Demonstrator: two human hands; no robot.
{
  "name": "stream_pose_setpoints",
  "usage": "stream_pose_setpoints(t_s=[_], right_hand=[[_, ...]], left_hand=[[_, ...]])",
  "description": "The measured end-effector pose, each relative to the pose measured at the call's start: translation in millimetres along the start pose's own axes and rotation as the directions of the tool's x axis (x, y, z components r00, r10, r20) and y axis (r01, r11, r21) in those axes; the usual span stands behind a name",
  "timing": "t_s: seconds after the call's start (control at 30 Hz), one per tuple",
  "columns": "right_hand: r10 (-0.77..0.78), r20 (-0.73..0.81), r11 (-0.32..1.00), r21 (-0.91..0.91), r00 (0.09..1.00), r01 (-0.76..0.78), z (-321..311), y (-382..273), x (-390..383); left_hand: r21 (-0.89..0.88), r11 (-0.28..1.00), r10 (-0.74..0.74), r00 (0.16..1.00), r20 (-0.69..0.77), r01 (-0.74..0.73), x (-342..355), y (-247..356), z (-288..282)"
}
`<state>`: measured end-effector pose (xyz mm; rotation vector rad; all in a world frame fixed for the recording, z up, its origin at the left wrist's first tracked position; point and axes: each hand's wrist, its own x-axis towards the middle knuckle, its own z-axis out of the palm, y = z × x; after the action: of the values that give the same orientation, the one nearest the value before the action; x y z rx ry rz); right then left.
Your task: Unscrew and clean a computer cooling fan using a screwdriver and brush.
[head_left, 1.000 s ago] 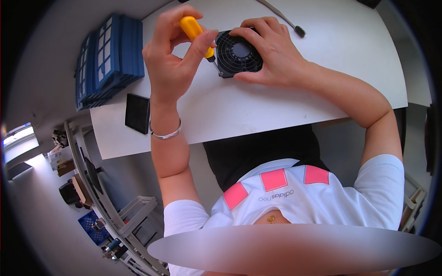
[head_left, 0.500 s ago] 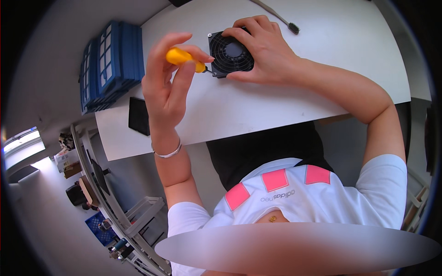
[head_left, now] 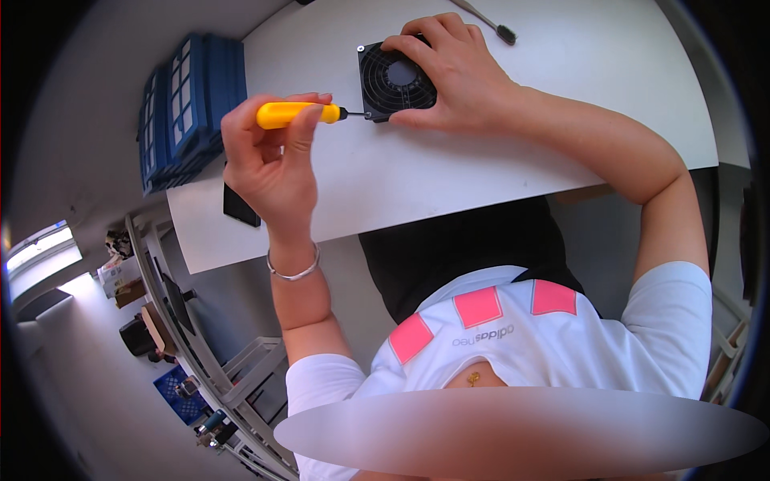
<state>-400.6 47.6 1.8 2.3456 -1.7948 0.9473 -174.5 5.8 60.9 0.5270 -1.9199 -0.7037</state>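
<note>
A square black cooling fan (head_left: pixel 399 86) with a round wire guard lies on the white table (head_left: pixel 473 164). My right hand (head_left: pixel 457 76) is closed around the fan's right side, the thumb along its near edge and the fingers over its far edge. In my left hand (head_left: pixel 277 156) is a yellow-handled screwdriver (head_left: pixel 298 115), gripped between thumb and fingers. Its shaft points right, and the tip meets the screw at the fan's near left corner. Another screw (head_left: pixel 361 49) shows at the far left corner.
A black flat phone-like object (head_left: pixel 239 206) lies by the table's left edge, partly behind my left hand. Blue stacked crates (head_left: pixel 192 108) stand beyond that edge. At the far right lies a brush (head_left: pixel 505 34) with dark bristles. Grey shelving (head_left: pixel 249 373) is at lower left.
The screwdriver has swung from slanting toward me to nearly level, and my left hand has shifted left. The fan appears slightly higher in the picture, with my right hand still on it.
</note>
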Motion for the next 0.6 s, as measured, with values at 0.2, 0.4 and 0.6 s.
stream_pose_setpoints(t_s=[0.2, 0.4, 0.6], right_hand=[[-0.011, -0.027, 1.0, 0.002, 1.0, 0.011, 1.7, 2.5, -2.4], [0.02, -0.019, 1.0, 0.023, 1.0, -0.02, 6.6, 3.2, -4.3], [-0.003, 0.012, 0.998, 0.06, 1.0, 0.002, 0.9, -2.0, -6.6]], left_hand=[[0.338, 0.937, -0.028, 0.95, 0.311, -0.083, 33.2, 37.3, -8.5], [0.609, 0.628, -0.12, 0.714, 0.69, -0.484, 66.6, 69.2, -13.8], [0.528, 0.259, -0.097, 0.522, 0.847, -0.809, 62.0, 76.2, -8.8]])
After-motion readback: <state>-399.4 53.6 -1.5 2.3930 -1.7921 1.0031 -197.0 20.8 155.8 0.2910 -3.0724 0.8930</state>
